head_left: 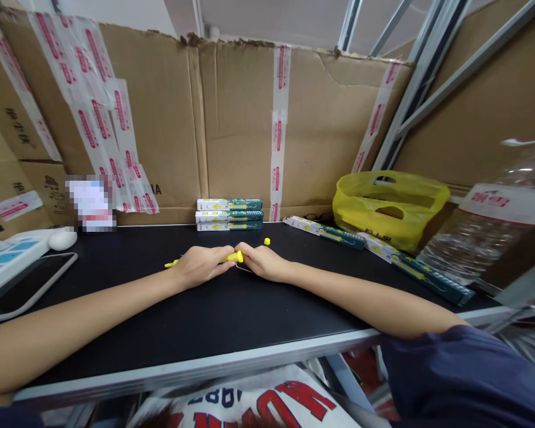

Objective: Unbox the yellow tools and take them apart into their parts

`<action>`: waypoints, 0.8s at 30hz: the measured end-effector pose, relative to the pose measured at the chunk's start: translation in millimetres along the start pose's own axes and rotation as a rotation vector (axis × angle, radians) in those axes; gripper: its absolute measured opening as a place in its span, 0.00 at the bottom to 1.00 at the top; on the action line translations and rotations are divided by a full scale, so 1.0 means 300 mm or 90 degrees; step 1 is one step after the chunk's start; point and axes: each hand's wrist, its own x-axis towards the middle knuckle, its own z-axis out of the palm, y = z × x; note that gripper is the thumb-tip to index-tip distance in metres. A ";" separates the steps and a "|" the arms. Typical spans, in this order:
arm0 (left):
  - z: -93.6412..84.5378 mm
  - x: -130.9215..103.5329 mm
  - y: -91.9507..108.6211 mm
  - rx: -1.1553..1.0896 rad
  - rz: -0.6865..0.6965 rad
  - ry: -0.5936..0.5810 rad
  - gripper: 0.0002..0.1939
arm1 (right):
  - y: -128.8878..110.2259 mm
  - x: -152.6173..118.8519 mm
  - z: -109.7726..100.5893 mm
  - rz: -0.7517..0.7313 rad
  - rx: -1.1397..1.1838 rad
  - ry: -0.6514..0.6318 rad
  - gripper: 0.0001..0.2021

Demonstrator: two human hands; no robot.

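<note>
Clutching a yellow tool (236,257) about mid-bench (196,330), left hand (205,264) meets right hand (266,262); can't tell if that one's gripping too tbh. Yellow cap (267,241) sits behind, boxes (229,215) stacked by the back edge.

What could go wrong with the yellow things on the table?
The little yellow piece lies loose near the right hand, so a bump might send it rolling away.

The yellow tool in the left hand might slip.

A thin rod shows beside the right hand; it might poke a finger, though I can't tell how sharp it is.
</note>
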 end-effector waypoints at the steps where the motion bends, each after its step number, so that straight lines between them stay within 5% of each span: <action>1: -0.001 0.001 0.001 0.001 0.001 -0.001 0.18 | 0.002 0.000 -0.002 -0.006 0.011 -0.003 0.08; 7: -0.002 0.002 -0.001 -0.015 -0.024 -0.011 0.18 | 0.001 0.002 -0.011 -0.031 0.114 0.020 0.05; 15: 0.001 0.008 -0.005 -0.009 -0.011 -0.046 0.18 | 0.011 -0.007 -0.007 -0.036 0.067 -0.005 0.07; 24: 0.001 0.009 -0.006 -0.013 -0.016 -0.042 0.17 | 0.003 -0.011 0.030 -0.056 0.237 0.130 0.07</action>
